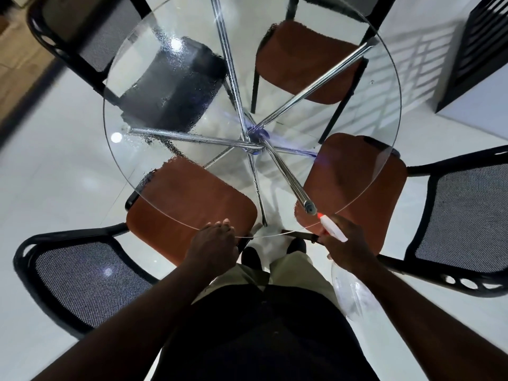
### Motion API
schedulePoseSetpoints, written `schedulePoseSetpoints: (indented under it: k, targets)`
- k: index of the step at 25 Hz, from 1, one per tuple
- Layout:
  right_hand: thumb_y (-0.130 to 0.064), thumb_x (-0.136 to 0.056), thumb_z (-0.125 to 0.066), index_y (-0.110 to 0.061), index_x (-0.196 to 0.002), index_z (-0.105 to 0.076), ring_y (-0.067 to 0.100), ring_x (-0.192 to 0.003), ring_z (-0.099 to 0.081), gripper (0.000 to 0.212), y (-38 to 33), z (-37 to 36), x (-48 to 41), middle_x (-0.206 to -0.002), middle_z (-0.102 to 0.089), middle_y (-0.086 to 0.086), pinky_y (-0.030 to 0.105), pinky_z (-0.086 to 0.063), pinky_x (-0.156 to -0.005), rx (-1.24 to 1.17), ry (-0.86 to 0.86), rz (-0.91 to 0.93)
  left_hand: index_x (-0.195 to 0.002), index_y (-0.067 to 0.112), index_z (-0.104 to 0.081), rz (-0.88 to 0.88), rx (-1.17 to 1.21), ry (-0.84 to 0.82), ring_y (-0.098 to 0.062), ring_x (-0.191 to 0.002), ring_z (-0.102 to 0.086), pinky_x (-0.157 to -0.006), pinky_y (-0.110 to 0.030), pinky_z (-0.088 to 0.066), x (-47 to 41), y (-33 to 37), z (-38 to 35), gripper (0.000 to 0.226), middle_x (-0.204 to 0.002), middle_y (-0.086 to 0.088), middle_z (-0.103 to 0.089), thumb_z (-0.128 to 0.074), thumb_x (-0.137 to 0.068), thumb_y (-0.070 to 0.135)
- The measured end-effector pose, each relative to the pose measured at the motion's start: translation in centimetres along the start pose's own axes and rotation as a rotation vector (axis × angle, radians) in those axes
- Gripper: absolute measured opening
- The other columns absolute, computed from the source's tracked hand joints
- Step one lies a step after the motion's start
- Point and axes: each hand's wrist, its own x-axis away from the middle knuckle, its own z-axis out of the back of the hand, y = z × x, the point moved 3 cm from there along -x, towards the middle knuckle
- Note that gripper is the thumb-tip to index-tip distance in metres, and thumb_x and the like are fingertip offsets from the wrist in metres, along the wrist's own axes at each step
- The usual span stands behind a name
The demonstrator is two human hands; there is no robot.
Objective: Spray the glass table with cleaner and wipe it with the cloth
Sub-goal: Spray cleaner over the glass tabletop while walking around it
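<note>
The round glass table (236, 188) filled the centre and upper part of the frame, seen from above, its near rim just in front of the person's body. Fine droplets (165, 100) speckled the left part of the glass, while the right part looked mostly dry. At the lower middle of the frame the left hand (213, 243) reached forward with its back up, the forearm running in from the lower left; its fingertips (223, 223) lay together on the glass just inside the near rim, and it held nothing. At the lower right the right hand (347, 250) was wrapped around the neck of a spray bottle (334, 231), whose white head and red nozzle pointed toward the table just over the rim while its clear body hung below the wrist. Chrome legs (192, 137) crossed beneath the glass. Three brown-seated chairs (189, 204) and one black-seated chair (176, 86) were tucked under the table, on a glossy white floor (68, 160).
</note>
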Motion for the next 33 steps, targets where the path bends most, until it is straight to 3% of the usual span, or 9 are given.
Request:
schedulePoseSetpoints:
  k: [3, 7, 10, 15, 18, 21, 26, 30, 33]
  targets:
    - [-0.006, -0.093, -0.070, -0.048, -0.090, -0.063, 0.026, -0.083, -0.073, 0.042, -1.2, 0.3, -0.6, -0.083, -0.068, -0.010, 0.054, -0.064, -0.079, -0.013, 0.010, -0.022, -0.121, 0.011, -0.066, 0.023, 0.006, 0.001, -0.031, -0.118, -0.064, -0.098, -0.042, -0.053, -0.1, 0.0, 0.3, 0.048, -0.139, -0.011, -0.060, -0.047, -0.089, 0.042]
    - [-0.007, -0.088, -0.075, -0.035, -0.082, -0.069, 0.022, -0.062, -0.068, 0.029, -3.5, -0.2, -2.2, -0.074, -0.069, -0.001, 0.043, -0.063, -0.058, -0.044, -0.079, 0.023, -0.110, 0.015, -0.069, 0.044, 0.015, -0.011, -0.031, -0.102, -0.070, -0.076, -0.039, -0.057, -0.5, -0.3, 0.8, 0.043, -0.126, -0.007, -0.066, -0.043, -0.090, 0.043]
    - [-0.015, -0.085, -0.074, -0.032, -0.083, -0.068, 0.024, -0.063, -0.068, 0.019, -5.0, -0.9, -3.5, -0.071, -0.069, -0.002, 0.047, -0.062, -0.061, 0.013, -0.059, 0.095, -0.114, 0.016, -0.070, 0.046, 0.016, -0.008, -0.030, -0.102, -0.070, -0.076, -0.039, -0.057, -0.6, -0.5, 0.9, 0.042, -0.128, -0.007, -0.066, -0.045, -0.093, 0.042]
    - [-0.015, -0.094, -0.063, -0.039, -0.090, -0.061, 0.020, -0.066, -0.059, 0.024, -7.6, -1.7, -4.7, -0.076, -0.065, -0.006, 0.028, -0.049, -0.067, -0.010, -0.186, 0.101, -0.116, 0.021, -0.071, 0.031, 0.055, 0.015, -0.028, -0.101, -0.072, -0.075, -0.038, -0.059, -0.4, -1.2, 1.0, 0.039, -0.131, -0.003, -0.067, -0.047, -0.093, 0.040]
    - [-0.027, -0.075, -0.064, -0.026, -0.084, -0.066, 0.030, -0.056, -0.060, 0.010, -9.0, -2.5, -5.3, -0.064, -0.065, 0.001, 0.043, -0.053, -0.058, -0.058, -0.160, 0.116, -0.117, 0.023, -0.069, 0.050, 0.102, 0.004, -0.027, -0.096, -0.073, -0.070, -0.036, -0.059, -0.3, -1.9, 0.8, 0.041, -0.127, -0.001, -0.070, -0.045, -0.089, 0.042]
    - [-0.033, -0.074, -0.060, -0.013, -0.093, -0.066, 0.035, -0.062, -0.062, 0.028, -10.3, -3.6, -5.6, -0.070, -0.064, 0.007, 0.054, -0.058, -0.060, 0.016, -0.166, 0.189, -0.121, 0.022, -0.068, 0.022, 0.118, 0.026, -0.028, -0.099, -0.073, -0.073, -0.038, -0.060, 0.1, -2.2, 1.2, 0.042, -0.129, -0.002, -0.070, -0.046, -0.090, 0.041]
    - [-0.011, -0.082, -0.073, -0.019, -0.085, -0.068, 0.018, -0.071, -0.067, 0.010, -13.2, -6.0, -5.5, -0.075, -0.069, -0.007, 0.042, -0.061, -0.068, 0.112, -0.260, 0.320, -0.141, 0.024, -0.058, 0.018, 0.280, 0.066, -0.032, -0.114, -0.068, -0.085, -0.041, -0.059, 0.4, -2.8, 1.4, 0.052, -0.139, -0.003, -0.065, -0.056, -0.093, 0.042]
    - [-0.023, -0.079, -0.064, -0.011, -0.085, -0.067, 0.036, -0.065, -0.066, 0.014, -13.9, -6.3, -6.7, -0.071, -0.067, 0.007, 0.057, -0.060, -0.063, 0.031, -0.126, 0.240, -0.137, 0.030, -0.060, 0.083, 0.424, 0.134, -0.021, -0.096, -0.074, -0.079, -0.039, -0.061, -0.2, -4.3, 1.5, 0.055, -0.124, 0.000, -0.074, -0.046, -0.089, 0.053]
    - [-0.024, -0.075, -0.065, -0.017, -0.091, -0.069, 0.032, -0.077, -0.070, 0.018, -15.5, -5.5, -8.6, -0.078, -0.071, -0.003, 0.057, -0.063, -0.073, -0.027, -0.112, 0.180, -0.136, 0.025, -0.063, 0.057, 0.425, 0.175, -0.022, -0.103, -0.073, -0.084, -0.038, -0.060, -0.2, -4.4, 2.4, 0.051, -0.130, 0.000, -0.071, -0.050, -0.093, 0.047]
